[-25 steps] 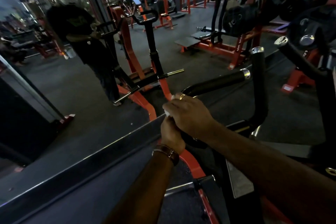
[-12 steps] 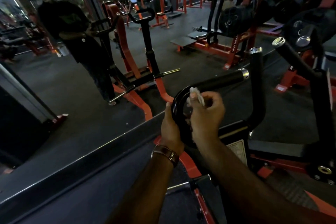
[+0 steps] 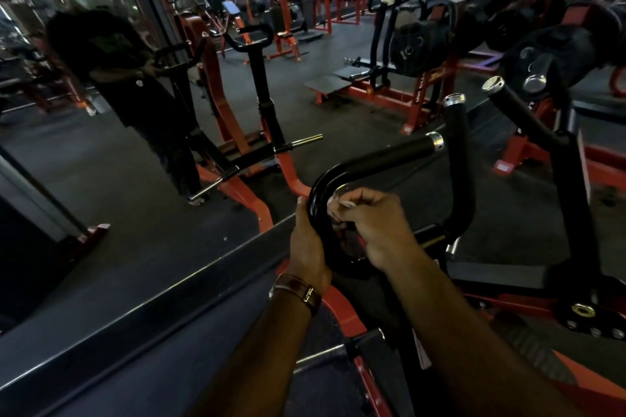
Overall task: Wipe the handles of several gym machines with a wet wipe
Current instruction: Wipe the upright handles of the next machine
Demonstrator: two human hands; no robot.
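Two hands at the curved black tubular machine handle [image 3: 338,176], mirror wall [image 3: 101,179] far left reflecting the orange-framed machine. Left hand [image 3: 306,244], brown leather watch strap [image 3: 298,293] on wrist, grips the handle's outer bend. Right hand [image 3: 376,227] pinches the crumpled white wet wipe [image 3: 340,203] against the bend's inner side. Upright black chrome-capped grip [image 3: 457,159] just right; black weight plates [image 3: 548,57] beyond, far right.

Dark grey rubber gym floor [image 3: 101,179] carries orange-red steel machine frames [image 3: 389,100] with black uprights. Flat black footplate [image 3: 327,83] low on one frame. Orange base foot [image 3: 96,234] stands at left.
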